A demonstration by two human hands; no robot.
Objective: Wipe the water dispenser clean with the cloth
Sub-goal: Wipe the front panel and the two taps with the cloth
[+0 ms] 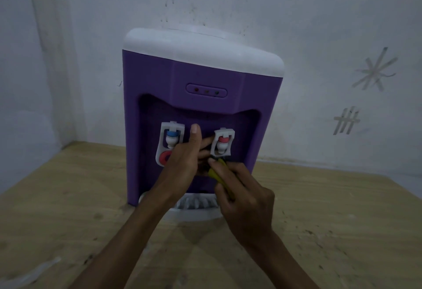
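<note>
A purple water dispenser (pixel 198 78) with a white top stands on a wooden table, against the wall. Two white taps sit in its front recess: a blue-capped tap (pixel 171 139) on the left and a red-capped tap (pixel 222 142) on the right. My left hand (pixel 185 158) reaches into the recess between the taps, thumb pointing up and fingers stretched toward the red tap. Just below the red tap, my right hand (pixel 245 199) grips a yellow-green cloth (pixel 219 172), most of it hidden in my fingers. A white drip tray (pixel 196 206) juts out at the dispenser's base.
The wooden table (pixel 68 209) spreads wide on both sides and in front of the dispenser, with scuffs and specks. A pale wall (pixel 319 37) with scratch marks stands close behind, and a corner lies at the left.
</note>
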